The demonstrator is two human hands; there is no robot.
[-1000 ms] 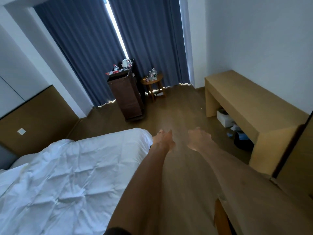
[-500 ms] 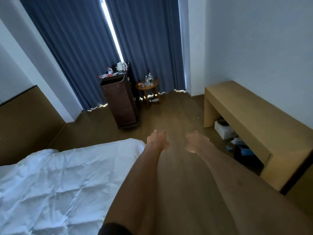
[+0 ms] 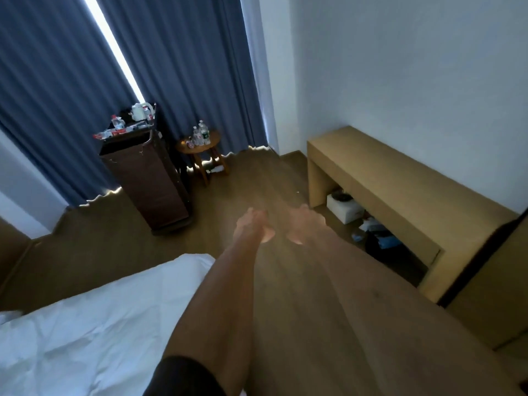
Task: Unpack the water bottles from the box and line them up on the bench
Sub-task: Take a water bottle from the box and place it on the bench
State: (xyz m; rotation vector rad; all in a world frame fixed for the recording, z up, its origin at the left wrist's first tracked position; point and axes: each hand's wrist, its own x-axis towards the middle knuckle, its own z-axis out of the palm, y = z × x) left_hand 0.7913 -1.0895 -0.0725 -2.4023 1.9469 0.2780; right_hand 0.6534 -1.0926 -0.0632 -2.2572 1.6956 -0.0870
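Observation:
My left hand and my right hand reach forward side by side over the wooden floor, both holding nothing, fingers loosely bent. The long wooden bench stands along the right wall, its top bare. A few water bottles stand on a small round table by the curtain, far ahead of both hands. No box of bottles is in view.
A dark wooden cabinet with a kettle and clutter on top stands ahead left. A white bed fills the lower left. Under the bench lie a white box and dark items. Blue curtains hang behind.
The view has swung right and advanced: the bed slid down-left and the bench looms larger. Both hands stay stretched forward, holding nothing.

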